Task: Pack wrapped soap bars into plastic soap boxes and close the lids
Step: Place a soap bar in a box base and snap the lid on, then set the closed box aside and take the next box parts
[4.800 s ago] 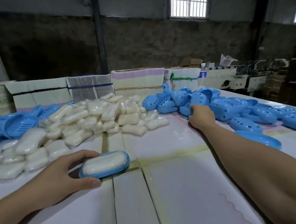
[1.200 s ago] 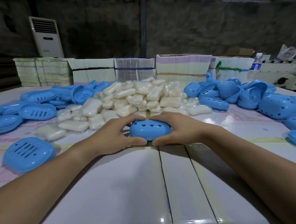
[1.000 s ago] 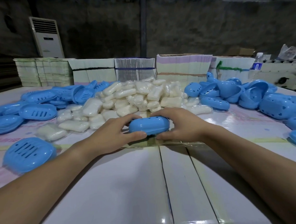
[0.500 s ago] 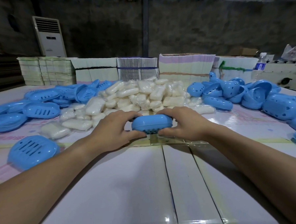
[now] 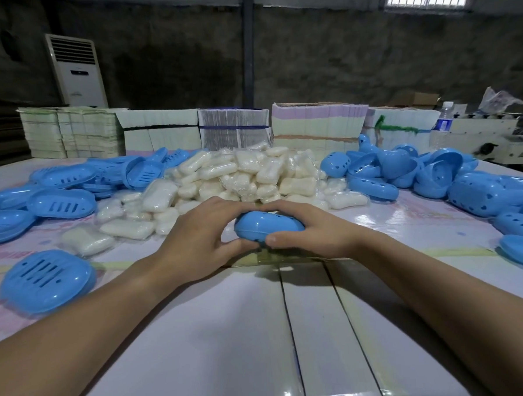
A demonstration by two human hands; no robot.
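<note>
Soap box (image 5: 268,227) half-hidden inside both hands' grip, left hand (image 5: 196,243), right hand (image 5: 310,234).

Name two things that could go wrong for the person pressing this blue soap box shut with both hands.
1. The soap box is smooth and rounded, squeezed between the left hand and right hand; it might slip out.
2. The pile of wrapped soap bars lies just behind; a sliding box could knock some loose.

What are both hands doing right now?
Left hand: grips the blue soap box.
Right hand: grips the same box.
</note>
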